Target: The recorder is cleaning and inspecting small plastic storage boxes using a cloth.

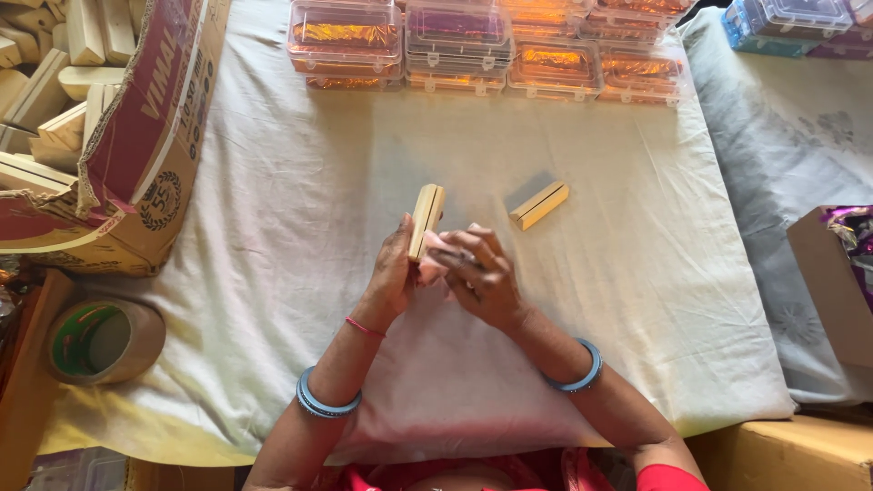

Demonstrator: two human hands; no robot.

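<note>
Bangles first, blue ones on both wrists, plus a thin red thread on the left wrist. Left hand (393, 273) has its grip closed around a pale wooden block (425, 221), holding it upright with the top end poking out above the fingers. Right hand (479, 275) is curled over a pink cloth (435, 257) and presses it against the side of that block, so both hands meet right at the middle of the table (300, 227), which is covered with a white sheet. Just beyond the right hand, a second wooden block (539, 205) lies flat on the sheet, clear of the fingers. Off to the left edge sits a roll of brown tape (103, 340), and further up on that side a torn cardboard box (136, 145) full of more wooden blocks. At the far edge of the table, rows of clear plastic boxes (473, 45) with orange and gold stuff inside are stacked side by side.
</note>
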